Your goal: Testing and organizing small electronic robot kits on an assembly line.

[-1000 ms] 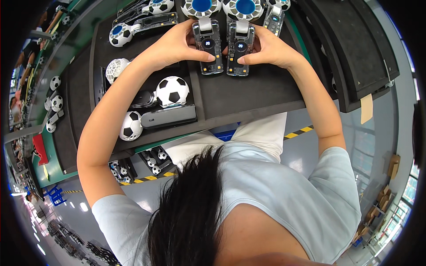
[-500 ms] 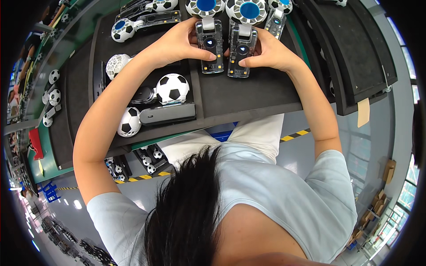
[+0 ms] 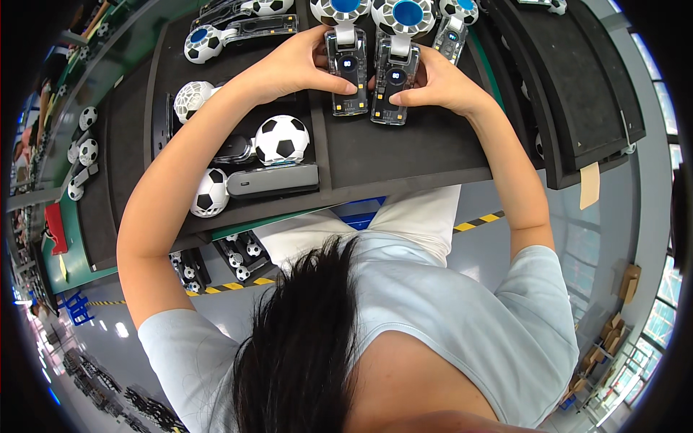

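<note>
The left hand [image 3: 307, 68] is curled partway round the left device [image 3: 346, 81], thumb across its front below the lit display, fingers at its outer side and behind. The right hand [image 3: 440, 86] has the right device [image 3: 394, 88] in a mirrored grip. Whether either thumb presses anything, I cannot tell. This hold probably steadies both bodies while leaving the displays uncovered and facing the person. The two devices are side by side, slightly apart, over the black tray [image 3: 411, 148]; whether their lower ends rest on it is unclear. A white hinge [image 3: 346, 34] joins the left one to its ball [image 3: 345, 10], which points away, likely so the body faces the wearer.

Just right is a third device [image 3: 447, 45]. To the left, beyond a divider [image 3: 320, 137], lie a grey device [image 3: 273, 180] and a football [image 3: 281, 140]; the divider probably stops them knocking together. Farther out are the green desk [image 3: 72, 261] and, rightward, stacked trays [image 3: 592, 83].
</note>
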`<state>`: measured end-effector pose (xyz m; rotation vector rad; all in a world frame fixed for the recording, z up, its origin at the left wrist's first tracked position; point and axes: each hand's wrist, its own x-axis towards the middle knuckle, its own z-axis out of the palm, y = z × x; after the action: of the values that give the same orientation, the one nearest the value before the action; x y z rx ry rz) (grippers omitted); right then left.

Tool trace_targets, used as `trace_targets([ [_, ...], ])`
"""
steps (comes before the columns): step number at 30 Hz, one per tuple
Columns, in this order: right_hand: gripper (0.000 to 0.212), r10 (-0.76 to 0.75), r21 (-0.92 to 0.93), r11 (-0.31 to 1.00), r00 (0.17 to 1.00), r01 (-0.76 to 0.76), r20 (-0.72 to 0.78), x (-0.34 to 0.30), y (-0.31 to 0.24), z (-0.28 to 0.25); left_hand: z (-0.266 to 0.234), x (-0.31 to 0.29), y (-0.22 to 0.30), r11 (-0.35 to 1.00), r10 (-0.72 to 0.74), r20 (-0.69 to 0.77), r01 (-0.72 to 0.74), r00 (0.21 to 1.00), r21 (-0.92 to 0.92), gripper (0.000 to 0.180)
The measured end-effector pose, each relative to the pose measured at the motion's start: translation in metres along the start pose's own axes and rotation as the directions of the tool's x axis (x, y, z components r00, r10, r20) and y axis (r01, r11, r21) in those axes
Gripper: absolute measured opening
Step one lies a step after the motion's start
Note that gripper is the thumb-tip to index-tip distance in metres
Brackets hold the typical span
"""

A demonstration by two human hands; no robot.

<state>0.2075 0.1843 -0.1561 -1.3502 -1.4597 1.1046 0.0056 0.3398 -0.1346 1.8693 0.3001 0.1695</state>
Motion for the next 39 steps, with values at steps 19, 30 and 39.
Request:
trace_targets([
  [19, 0.064, 0.02, -0.018, 1.0, 1.0, -0.021, -0.017, -0.002, -0.004, 0.001, 0.002, -0.002, 0.001, 0.998, 0.023, 0.036, -0.021, 0.999, -0.053, 0.076],
  [30, 0.075, 0.013, -0.001, 1.0, 0.999, -0.013, -0.041, -0.005, -0.008, 0.005, 0.008, -0.005, 0.009, 0.998, 0.021, 0.004, -0.022, 1.0, 0.053, 0.09],
  [39, 0.075, 0.028, 0.046, 0.999, 0.998, -0.026, -0.053, -0.006, -0.012, 0.007, 0.008, -0.004, 0.008, 0.999, 0.015, -0.015, -0.014, 1.0, 0.043, 0.087],
])
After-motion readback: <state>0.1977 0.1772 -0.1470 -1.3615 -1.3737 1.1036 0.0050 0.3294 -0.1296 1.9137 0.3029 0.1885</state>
